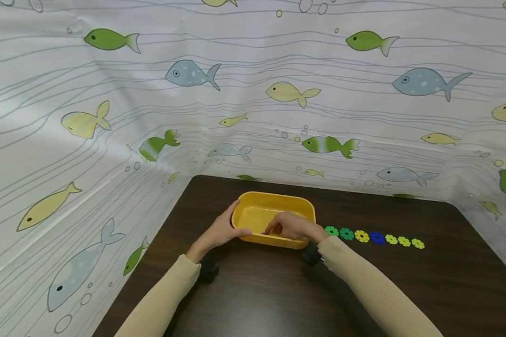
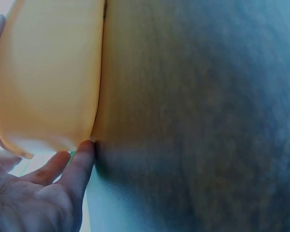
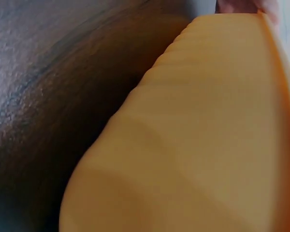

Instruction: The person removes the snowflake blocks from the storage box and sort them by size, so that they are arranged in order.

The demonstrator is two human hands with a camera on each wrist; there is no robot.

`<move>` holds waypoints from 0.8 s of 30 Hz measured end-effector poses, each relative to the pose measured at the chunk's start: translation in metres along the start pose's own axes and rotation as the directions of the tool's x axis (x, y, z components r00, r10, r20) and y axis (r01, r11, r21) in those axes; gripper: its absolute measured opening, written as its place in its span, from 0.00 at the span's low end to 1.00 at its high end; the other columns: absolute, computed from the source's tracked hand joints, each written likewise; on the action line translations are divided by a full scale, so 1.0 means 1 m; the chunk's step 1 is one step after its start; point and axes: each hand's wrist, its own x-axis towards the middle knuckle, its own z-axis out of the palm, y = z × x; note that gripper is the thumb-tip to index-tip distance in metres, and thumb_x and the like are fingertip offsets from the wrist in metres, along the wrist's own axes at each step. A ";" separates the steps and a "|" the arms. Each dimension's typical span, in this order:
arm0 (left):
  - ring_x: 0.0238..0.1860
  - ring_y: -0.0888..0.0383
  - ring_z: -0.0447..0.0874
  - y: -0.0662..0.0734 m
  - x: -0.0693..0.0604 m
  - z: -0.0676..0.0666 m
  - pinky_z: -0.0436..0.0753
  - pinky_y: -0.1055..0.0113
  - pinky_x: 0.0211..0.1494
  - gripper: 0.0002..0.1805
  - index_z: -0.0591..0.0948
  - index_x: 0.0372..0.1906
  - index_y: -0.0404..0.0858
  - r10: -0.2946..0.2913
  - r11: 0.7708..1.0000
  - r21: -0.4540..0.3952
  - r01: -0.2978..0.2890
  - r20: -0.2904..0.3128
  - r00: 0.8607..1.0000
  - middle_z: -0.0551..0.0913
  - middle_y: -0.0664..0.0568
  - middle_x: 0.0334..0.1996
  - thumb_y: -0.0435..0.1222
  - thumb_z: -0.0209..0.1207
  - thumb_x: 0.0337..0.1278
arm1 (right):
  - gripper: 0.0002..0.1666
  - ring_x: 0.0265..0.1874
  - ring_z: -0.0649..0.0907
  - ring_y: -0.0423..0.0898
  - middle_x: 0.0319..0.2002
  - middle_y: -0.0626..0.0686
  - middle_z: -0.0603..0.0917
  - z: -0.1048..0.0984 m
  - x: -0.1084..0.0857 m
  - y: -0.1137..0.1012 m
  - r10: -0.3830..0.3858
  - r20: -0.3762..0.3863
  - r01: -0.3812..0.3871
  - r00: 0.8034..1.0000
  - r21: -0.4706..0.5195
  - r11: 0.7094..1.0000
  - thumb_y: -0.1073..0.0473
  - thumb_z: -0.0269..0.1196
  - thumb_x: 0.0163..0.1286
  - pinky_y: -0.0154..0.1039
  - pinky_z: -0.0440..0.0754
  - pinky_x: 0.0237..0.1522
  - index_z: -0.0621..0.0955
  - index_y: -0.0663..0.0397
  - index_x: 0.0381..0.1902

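Observation:
A yellow plastic bin (image 1: 274, 196) stands on the dark table. My left hand (image 1: 222, 230) holds its left end, the thumb along the front rim and the other fingers at the end wall. From the left wrist, fingers (image 2: 79, 166) touch the bin's wall (image 2: 48, 72). My right hand (image 1: 291, 225) reaches down inside the bin with bent fingers. A small purple piece (image 1: 264, 233) shows by its fingertips, mostly hidden behind the front rim; whether they grip it is not visible. In the right wrist view the bin's ribbed outer wall (image 3: 183, 125) blocks sight of the right hand.
Right of the bin, flower-shaped discs lie in a row: green ones (image 1: 346, 233), a yellow one (image 1: 361, 236), a blue one (image 1: 377, 238) and smaller yellow-green ones (image 1: 404, 241). Fish-patterned sheeting (image 1: 253, 117) rises behind and beside the dark wooden table (image 1: 261, 295).

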 end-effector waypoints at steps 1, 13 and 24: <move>0.72 0.43 0.78 0.001 0.000 0.000 0.77 0.43 0.81 0.62 0.48 0.91 0.43 0.001 1.000 -0.001 -0.001 -0.002 1.000 0.60 0.38 0.87 0.47 0.76 0.63 | 0.22 0.37 0.79 0.42 0.45 0.50 0.91 0.000 0.001 0.001 -0.012 -0.001 0.012 1.000 0.004 1.000 0.74 0.71 0.69 0.33 0.84 0.47 0.93 0.48 0.56; 0.67 0.45 0.80 0.003 0.001 0.001 0.80 0.44 0.79 0.61 0.50 0.90 0.44 -0.018 1.000 -0.013 0.018 -0.006 1.000 0.63 0.39 0.86 0.47 0.76 0.63 | 0.18 0.38 0.80 0.40 0.44 0.51 0.91 0.004 0.010 0.000 -0.089 -0.014 0.090 0.996 0.047 0.995 0.68 0.72 0.72 0.32 0.86 0.49 0.92 0.53 0.58; 0.65 0.46 0.81 0.001 0.001 0.001 0.82 0.46 0.77 0.60 0.49 0.91 0.44 -0.017 1.000 -0.009 0.017 -0.007 1.000 0.64 0.39 0.85 0.47 0.76 0.64 | 0.17 0.39 0.82 0.42 0.46 0.51 0.92 0.007 0.018 0.003 -0.133 0.015 0.130 0.991 0.096 0.987 0.65 0.72 0.73 0.36 0.89 0.52 0.91 0.54 0.58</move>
